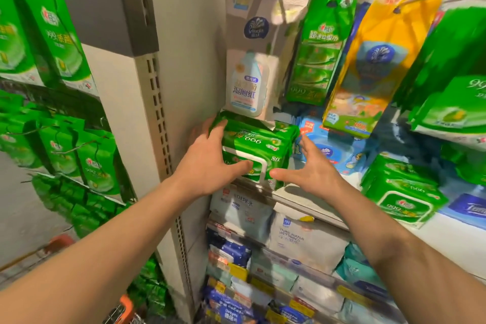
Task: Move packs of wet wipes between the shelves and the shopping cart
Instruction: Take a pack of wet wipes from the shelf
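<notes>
I see the green plastic pack of wet wipes (259,148) hemmed in: the grey shelf side wall (189,60) just left, a white hanging pouch (248,84) touching its top, a blue pack (328,150) just right. A bare strip of shelf (297,192) lies open at the near right.

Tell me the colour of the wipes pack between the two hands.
Green, with a white flip lid: the wipes pack, seen in the head view.
</notes>
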The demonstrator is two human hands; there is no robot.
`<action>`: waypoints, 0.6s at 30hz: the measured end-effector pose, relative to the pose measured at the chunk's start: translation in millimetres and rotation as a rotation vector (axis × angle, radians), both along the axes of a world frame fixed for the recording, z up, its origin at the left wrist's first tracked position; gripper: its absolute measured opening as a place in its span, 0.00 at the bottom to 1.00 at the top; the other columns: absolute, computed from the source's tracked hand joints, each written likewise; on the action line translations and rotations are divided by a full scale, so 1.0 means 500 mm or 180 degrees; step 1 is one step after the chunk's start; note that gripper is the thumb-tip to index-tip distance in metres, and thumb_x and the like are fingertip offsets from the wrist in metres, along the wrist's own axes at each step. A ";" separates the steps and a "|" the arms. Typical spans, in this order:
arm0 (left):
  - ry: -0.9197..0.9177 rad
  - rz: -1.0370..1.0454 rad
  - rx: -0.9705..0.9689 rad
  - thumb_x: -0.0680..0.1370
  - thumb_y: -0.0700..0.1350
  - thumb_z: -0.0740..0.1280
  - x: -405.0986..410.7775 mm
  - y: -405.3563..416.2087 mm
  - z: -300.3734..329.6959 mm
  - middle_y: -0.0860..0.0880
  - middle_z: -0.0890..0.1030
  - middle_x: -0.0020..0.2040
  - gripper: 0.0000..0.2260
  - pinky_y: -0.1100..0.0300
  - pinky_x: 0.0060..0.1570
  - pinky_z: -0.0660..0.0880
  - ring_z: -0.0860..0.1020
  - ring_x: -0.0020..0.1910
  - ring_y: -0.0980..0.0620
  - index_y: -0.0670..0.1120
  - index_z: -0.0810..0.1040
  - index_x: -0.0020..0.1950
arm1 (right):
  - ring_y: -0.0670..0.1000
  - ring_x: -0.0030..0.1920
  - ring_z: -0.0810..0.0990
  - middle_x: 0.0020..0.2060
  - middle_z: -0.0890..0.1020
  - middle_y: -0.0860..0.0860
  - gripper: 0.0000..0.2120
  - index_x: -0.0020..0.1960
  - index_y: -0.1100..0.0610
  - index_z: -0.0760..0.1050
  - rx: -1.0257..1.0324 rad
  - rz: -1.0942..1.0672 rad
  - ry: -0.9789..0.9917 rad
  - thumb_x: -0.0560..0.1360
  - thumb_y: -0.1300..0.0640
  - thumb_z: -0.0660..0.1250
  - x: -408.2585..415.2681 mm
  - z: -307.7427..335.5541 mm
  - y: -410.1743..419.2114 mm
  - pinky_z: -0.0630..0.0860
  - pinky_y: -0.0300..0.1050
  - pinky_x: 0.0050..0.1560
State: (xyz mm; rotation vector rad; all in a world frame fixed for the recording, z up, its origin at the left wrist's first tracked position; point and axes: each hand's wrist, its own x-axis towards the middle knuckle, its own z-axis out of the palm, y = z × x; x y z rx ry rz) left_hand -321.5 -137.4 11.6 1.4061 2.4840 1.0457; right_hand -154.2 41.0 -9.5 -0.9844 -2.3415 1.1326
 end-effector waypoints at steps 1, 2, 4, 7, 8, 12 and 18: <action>-0.0020 0.0047 0.0037 0.71 0.60 0.77 0.004 0.003 -0.004 0.46 0.67 0.76 0.46 0.55 0.70 0.67 0.69 0.72 0.44 0.50 0.57 0.82 | 0.46 0.78 0.60 0.80 0.61 0.47 0.71 0.83 0.48 0.50 -0.0085 -0.0011 0.0031 0.48 0.31 0.80 -0.006 -0.006 0.008 0.61 0.49 0.78; -0.0038 0.0097 0.0074 0.71 0.59 0.77 0.007 0.006 -0.009 0.47 0.66 0.77 0.46 0.54 0.70 0.66 0.69 0.73 0.44 0.50 0.58 0.82 | 0.47 0.79 0.59 0.81 0.59 0.48 0.72 0.83 0.48 0.48 -0.0139 -0.0017 0.0030 0.48 0.32 0.81 -0.013 -0.012 0.014 0.60 0.49 0.78; -0.0070 0.0213 0.0118 0.70 0.58 0.78 0.009 0.012 -0.020 0.47 0.65 0.78 0.46 0.54 0.72 0.66 0.68 0.73 0.44 0.50 0.58 0.82 | 0.48 0.79 0.59 0.81 0.58 0.48 0.71 0.83 0.49 0.45 -0.0179 0.0005 0.0030 0.52 0.37 0.84 -0.027 -0.022 0.022 0.59 0.45 0.77; -0.0047 0.0342 0.0064 0.70 0.59 0.77 0.010 0.021 -0.036 0.45 0.66 0.77 0.46 0.54 0.71 0.67 0.69 0.72 0.44 0.51 0.59 0.82 | 0.49 0.79 0.56 0.81 0.56 0.49 0.75 0.83 0.50 0.42 -0.0060 0.0019 0.0082 0.48 0.35 0.82 -0.053 -0.037 0.029 0.58 0.48 0.79; -0.0024 0.0356 0.0027 0.70 0.59 0.77 0.010 0.024 -0.039 0.45 0.67 0.76 0.45 0.54 0.70 0.67 0.69 0.72 0.44 0.50 0.59 0.82 | 0.49 0.80 0.53 0.81 0.54 0.50 0.76 0.83 0.51 0.41 -0.0009 0.0017 0.0108 0.48 0.36 0.82 -0.060 -0.042 0.030 0.57 0.50 0.80; 0.0258 0.0364 -0.0052 0.71 0.57 0.78 0.010 0.029 -0.050 0.46 0.60 0.81 0.45 0.56 0.73 0.63 0.65 0.77 0.45 0.48 0.61 0.82 | 0.48 0.79 0.55 0.79 0.52 0.45 0.81 0.81 0.45 0.36 -0.0301 0.0053 0.0389 0.45 0.38 0.87 -0.079 -0.068 0.034 0.61 0.53 0.79; 0.0448 0.0422 -0.0044 0.71 0.56 0.78 0.010 0.034 -0.061 0.47 0.58 0.81 0.43 0.54 0.76 0.60 0.59 0.79 0.47 0.47 0.62 0.81 | 0.50 0.75 0.68 0.79 0.61 0.46 0.80 0.75 0.31 0.33 -0.0576 0.0187 0.0718 0.41 0.33 0.86 -0.086 -0.101 0.048 0.71 0.59 0.72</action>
